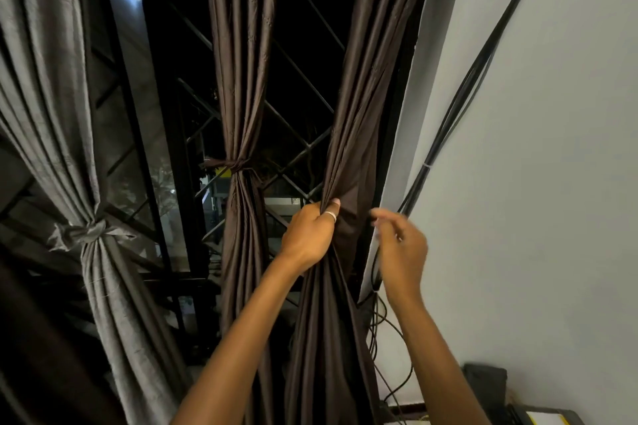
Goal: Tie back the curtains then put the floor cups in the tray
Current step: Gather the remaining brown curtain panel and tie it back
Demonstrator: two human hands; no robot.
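Note:
Three dark brown curtains hang before a barred window. The left curtain (93,252) and the middle curtain (241,79) are each gathered and knotted at mid height with a tie. The right curtain (366,79) hangs bunched and has no tie round it. My left hand (309,235), wearing a ring, grips its gathered folds at mid height. My right hand (400,245) hovers just right of the fabric, blurred, fingers loosely curled; whether it pinches anything is unclear. No cups or tray are in view.
A white wall (535,183) stands close on the right, with black cables (459,97) running down along it behind my right hand. A black object (486,379) and a white and yellow one (549,417) sit at the lower right. The window grille (303,148) lies behind the curtains.

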